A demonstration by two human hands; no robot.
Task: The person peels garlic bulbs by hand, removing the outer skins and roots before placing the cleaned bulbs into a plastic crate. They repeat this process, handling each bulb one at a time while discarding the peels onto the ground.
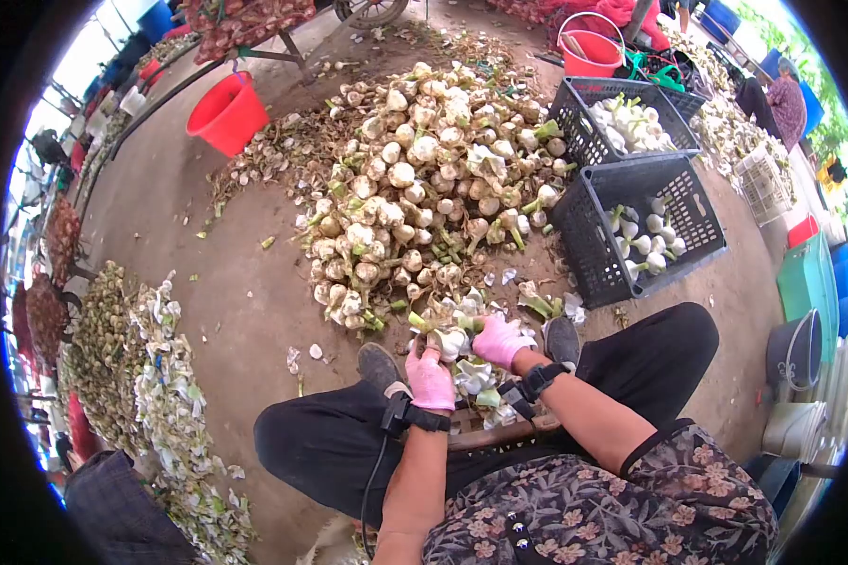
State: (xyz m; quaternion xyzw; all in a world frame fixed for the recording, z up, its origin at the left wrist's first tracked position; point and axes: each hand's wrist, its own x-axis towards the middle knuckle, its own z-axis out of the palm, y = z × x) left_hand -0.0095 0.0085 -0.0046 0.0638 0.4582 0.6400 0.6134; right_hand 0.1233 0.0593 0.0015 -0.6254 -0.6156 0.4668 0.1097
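Observation:
A white garlic bulb (453, 343) with a green stem is between my hands, just in front of my shoes. My left hand (430, 379), in a pink glove, is closed around it from the left. My right hand (499, 342), gloved in pink too, is closed at its stem side; the fingertips are partly hidden. Peeled white skins (475, 379) lie below the hands. Beyond them rises a large heap of unpeeled garlic (415, 179). To the right, a black crate (601, 273) holds several cleaned bulbs (645, 240).
Behind that crate stands a second black crate (575, 121) with more white garlic. Red buckets (228, 113) (594, 55) stand at the back. Along the left lies a strip of garlic and skins (165, 395). Another person (786, 105) sits at the far right.

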